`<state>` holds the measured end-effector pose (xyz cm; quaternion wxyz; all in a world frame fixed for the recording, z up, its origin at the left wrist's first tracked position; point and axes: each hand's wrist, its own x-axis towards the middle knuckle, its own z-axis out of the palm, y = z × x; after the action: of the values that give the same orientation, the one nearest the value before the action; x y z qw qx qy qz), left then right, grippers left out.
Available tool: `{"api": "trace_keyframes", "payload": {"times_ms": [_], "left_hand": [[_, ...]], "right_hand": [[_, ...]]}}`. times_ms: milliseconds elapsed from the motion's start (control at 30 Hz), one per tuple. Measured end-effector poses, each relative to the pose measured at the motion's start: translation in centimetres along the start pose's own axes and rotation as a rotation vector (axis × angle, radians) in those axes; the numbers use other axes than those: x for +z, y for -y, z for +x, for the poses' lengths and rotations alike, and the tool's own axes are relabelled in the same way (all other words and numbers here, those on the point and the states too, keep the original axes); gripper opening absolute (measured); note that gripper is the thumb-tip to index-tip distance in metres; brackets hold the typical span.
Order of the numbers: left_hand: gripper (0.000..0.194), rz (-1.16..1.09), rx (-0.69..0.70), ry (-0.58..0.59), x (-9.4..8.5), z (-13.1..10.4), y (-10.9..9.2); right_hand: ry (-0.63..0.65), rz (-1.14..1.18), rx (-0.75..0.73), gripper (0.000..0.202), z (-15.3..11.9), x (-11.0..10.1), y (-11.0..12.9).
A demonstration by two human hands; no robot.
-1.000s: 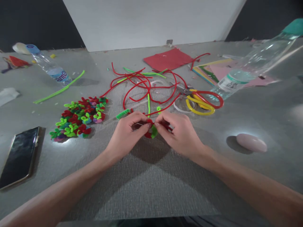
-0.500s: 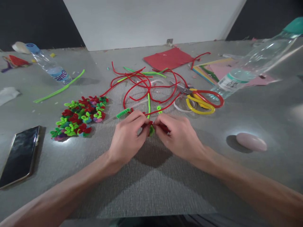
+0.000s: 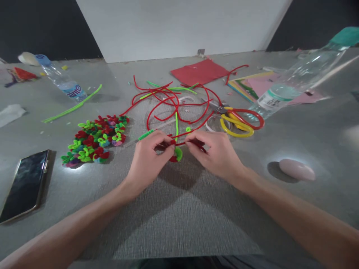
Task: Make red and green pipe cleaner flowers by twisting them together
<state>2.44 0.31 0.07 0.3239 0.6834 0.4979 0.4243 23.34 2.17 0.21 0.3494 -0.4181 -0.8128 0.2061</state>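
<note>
My left hand point(image 3: 151, 153) pinches a red pipe cleaner point(image 3: 181, 143) between thumb and forefinger. My right hand point(image 3: 211, 151) grips the same red strand a little to the right, and a short stretch of it shows between the two hands. Just below my left fingertips is a small green and red fuzzy piece point(image 3: 177, 153); whether it is joined to the strand I cannot tell. Past the hands lie loose red pipe cleaners point(image 3: 162, 89) in a tangle, a green pipe cleaner point(image 3: 176, 123) and a green coil point(image 3: 146, 135) on a thin rod.
Left stand a cluster of small red and green pipe-cleaner flowers point(image 3: 89, 142), a phone point(image 3: 25, 183) and a water bottle point(image 3: 64, 80). Scissors point(image 3: 238, 119), a larger bottle point(image 3: 291, 82), coloured paper point(image 3: 260, 84), red felt-like sheet point(image 3: 199, 71) and a pink oval object point(image 3: 297, 169) lie right and behind.
My hands have drawn slightly apart, so a length of red pipe cleaner now shows between them. More of the green and red piece is visible below my left fingers.
</note>
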Motion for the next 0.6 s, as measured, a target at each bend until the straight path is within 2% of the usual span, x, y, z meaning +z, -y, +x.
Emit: {"api": "trace_keyframes", "payload": {"times_ms": [133, 333, 600], "left_hand": [[0.009, -0.04, -0.052, 0.039, -0.1, 0.13, 0.04], [0.012, -0.021, -0.008, 0.106, -0.11, 0.16, -0.36], [0.01, -0.048, -0.078, 0.118, -0.08, 0.24, 0.22]], "right_hand": [[0.026, 0.002, -0.079, 0.013, 0.31, -0.42, -0.88], [0.077, 0.029, -0.117, 0.01, 0.07, -0.22, -0.82], [0.032, -0.002, -0.155, 0.014, 0.37, -0.44, -1.12]]}}
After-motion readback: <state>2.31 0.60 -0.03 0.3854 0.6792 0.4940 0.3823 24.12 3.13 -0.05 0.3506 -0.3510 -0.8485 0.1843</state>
